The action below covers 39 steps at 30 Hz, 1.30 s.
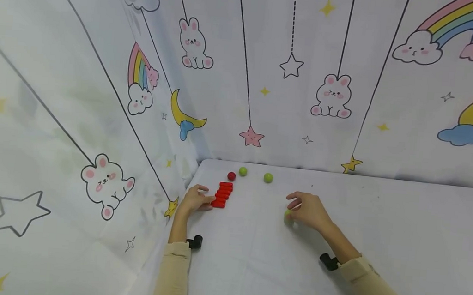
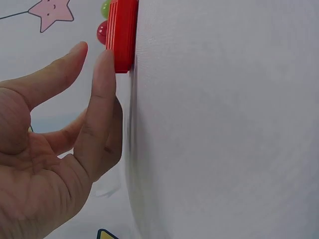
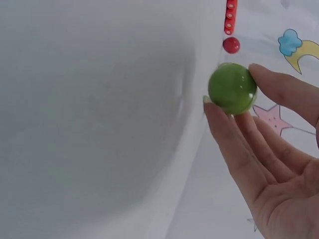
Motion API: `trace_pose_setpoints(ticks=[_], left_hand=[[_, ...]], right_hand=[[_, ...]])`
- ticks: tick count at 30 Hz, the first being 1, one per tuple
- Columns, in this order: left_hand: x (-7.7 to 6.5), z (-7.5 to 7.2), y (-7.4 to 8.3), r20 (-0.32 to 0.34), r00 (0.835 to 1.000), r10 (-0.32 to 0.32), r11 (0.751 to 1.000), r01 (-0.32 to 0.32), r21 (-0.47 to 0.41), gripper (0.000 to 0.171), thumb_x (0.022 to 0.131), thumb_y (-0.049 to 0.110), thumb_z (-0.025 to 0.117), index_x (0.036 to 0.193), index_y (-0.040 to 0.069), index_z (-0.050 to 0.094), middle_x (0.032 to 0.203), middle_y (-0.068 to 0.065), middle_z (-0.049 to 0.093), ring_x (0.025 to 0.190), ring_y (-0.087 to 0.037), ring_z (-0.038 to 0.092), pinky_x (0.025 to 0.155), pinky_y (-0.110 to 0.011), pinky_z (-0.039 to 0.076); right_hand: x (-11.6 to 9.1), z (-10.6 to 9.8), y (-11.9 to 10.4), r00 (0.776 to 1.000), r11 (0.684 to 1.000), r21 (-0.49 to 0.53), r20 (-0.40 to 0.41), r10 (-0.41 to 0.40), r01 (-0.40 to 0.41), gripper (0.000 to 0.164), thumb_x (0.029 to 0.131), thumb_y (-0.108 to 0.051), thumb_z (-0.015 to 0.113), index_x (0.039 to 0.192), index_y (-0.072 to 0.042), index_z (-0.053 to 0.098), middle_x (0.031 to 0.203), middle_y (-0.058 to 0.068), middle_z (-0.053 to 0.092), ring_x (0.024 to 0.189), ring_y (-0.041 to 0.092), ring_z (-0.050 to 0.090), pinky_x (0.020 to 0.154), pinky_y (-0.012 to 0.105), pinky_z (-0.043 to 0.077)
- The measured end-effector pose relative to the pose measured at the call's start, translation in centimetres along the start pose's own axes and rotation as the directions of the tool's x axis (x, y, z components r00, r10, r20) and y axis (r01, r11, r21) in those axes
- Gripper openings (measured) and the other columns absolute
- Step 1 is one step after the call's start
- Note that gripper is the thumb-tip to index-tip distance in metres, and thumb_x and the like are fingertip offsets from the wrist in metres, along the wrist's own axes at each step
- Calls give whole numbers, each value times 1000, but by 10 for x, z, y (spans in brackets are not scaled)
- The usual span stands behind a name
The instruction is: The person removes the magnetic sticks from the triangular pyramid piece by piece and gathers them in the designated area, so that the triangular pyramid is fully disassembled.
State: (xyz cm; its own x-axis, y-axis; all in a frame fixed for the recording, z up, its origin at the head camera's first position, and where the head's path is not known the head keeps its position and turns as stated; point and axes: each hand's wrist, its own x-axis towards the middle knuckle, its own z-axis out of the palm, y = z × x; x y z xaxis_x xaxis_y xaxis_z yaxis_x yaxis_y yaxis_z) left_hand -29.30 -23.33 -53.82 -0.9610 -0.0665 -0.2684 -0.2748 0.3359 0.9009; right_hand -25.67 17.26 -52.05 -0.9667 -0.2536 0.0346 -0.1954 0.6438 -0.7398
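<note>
A row of several short red rods (image 1: 223, 193) lies on the white table at the left, their near ends ridged in the left wrist view. My left hand (image 1: 195, 200) is beside the nearest rod, and its index fingertip (image 2: 104, 62) touches the red end. The thumb of that hand stands apart, with nothing held. Further right, my right hand (image 1: 308, 212) holds a green ball (image 3: 233, 89) between thumb and fingertips, low over the table. Part of this ball hides behind the fingers in the head view.
A red ball (image 1: 232, 176) and a green ball (image 1: 243, 171) lie beyond the far end of the rods. Another green ball (image 1: 268, 178) sits to their right. Patterned curtains (image 1: 233, 82) rise along the table's back and left edges.
</note>
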Motion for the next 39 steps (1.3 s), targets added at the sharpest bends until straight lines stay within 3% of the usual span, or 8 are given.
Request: trace_pose_setpoints(ticks=[8, 12, 20, 28, 34, 39], left_hand=[[2, 0, 5, -26, 995, 91, 995, -90, 37, 53, 95, 15, 78, 140, -2, 54, 112, -21, 60, 89, -29, 72, 80, -38, 63], [6, 5, 7, -26, 990, 139, 990, -139, 9, 49, 97, 16, 76, 138, -2, 56, 110, -20, 58, 90, -32, 71, 80, -41, 64], [8, 13, 14, -121, 967, 224, 971, -232, -62, 39, 99, 13, 73, 132, -3, 62, 106, -16, 56, 85, -31, 65, 82, -49, 63], [12, 20, 13, -96, 960, 263, 964, -266, -15, 37, 98, 13, 73, 130, -2, 64, 103, -13, 59, 77, -25, 62, 66, -28, 57], [10, 21, 12, -98, 957, 273, 962, -273, 13, 35, 99, 13, 72, 130, -1, 64, 105, -13, 61, 80, -27, 63, 67, -28, 57], [10, 22, 15, -86, 957, 276, 961, -275, 16, 34, 99, 15, 72, 130, 1, 65, 107, -14, 61, 82, -28, 62, 67, -28, 56]], right_hand=[[35, -2, -10, 992, 998, 5, -105, -64, 65, 48, 77, -13, 90, 121, -6, 72, 100, 6, 77, 92, 24, 75, 72, 37, 59], [55, 3, -12, 984, 995, -26, -148, -95, 92, 48, 78, -14, 90, 121, -6, 72, 99, 5, 77, 91, 25, 75, 71, 39, 59], [100, 21, -27, 978, 992, -42, -165, -125, 120, 47, 79, -12, 90, 122, -4, 72, 104, 10, 76, 95, 27, 72, 80, 44, 59], [134, 41, -41, 973, 990, -23, -181, -140, 138, 40, 82, -6, 88, 119, -6, 73, 105, 11, 74, 98, 28, 69, 84, 43, 58], [154, 57, -45, 972, 982, -74, -144, -184, 175, 36, 84, -5, 87, 117, 2, 73, 111, 18, 74, 103, 30, 69, 89, 44, 58], [166, 69, -43, 975, 976, -140, -126, -183, 165, 36, 84, -4, 86, 117, 3, 73, 108, 14, 72, 101, 29, 66, 89, 42, 58]])
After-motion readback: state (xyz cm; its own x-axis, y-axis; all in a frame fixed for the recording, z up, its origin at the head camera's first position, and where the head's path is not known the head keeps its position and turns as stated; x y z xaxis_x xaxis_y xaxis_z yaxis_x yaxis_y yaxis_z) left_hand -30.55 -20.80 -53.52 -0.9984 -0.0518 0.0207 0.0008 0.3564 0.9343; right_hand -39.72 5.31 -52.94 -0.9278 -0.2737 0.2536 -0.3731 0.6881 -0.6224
